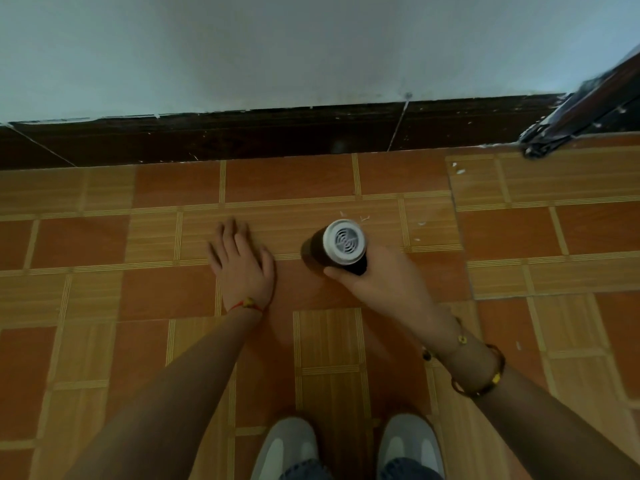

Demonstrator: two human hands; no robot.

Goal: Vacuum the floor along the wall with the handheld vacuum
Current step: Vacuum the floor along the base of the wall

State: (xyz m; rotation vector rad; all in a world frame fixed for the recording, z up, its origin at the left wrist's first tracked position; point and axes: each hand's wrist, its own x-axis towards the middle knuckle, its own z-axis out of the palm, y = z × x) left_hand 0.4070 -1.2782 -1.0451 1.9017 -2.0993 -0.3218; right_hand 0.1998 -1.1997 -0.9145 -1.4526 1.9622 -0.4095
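The handheld vacuum [341, 244] is a dark cylinder with a white vented end cap facing up at me. It points straight down at the orange tiled floor [287, 174], a short way out from the wall. My right hand [384, 277] grips its dark body from the lower right, thumb across the front. My left hand [242, 259] hovers to the left of the vacuum, palm down, fingers spread, holding nothing. The nozzle end is hidden under the vacuum's body.
A dark brown skirting board [277, 133] runs along the foot of the pale wall [277, 46]. A dark door frame [575, 116] stands at the upper right. Small white flecks [420, 224] lie on the tiles near the vacuum. My grey shoes [349, 445] are at the bottom.
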